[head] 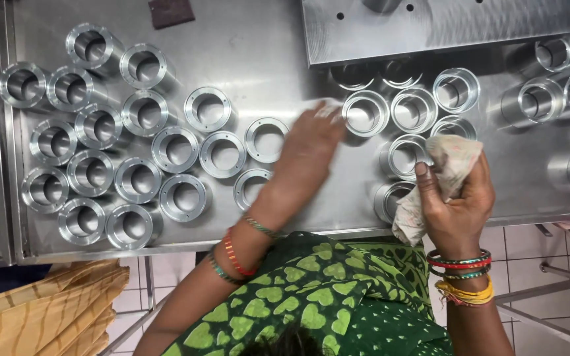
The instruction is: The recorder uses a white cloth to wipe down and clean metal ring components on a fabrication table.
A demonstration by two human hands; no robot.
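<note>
Nearest the body, the right hand (456, 204) has its fingers clamped on one crumpled cloth (446, 168), held over the tabletop (272, 39) edge. Further out, the left hand (308, 148) lies flat, fingers together, its blurred tips touching a metal ring (365, 113). About sixteen rings (138, 179) cluster at left, four more near that wrist, eight or so by the cloth, several at far right. Beyond sit one steel block (443, 23) and one dark pad (171, 11).
</note>
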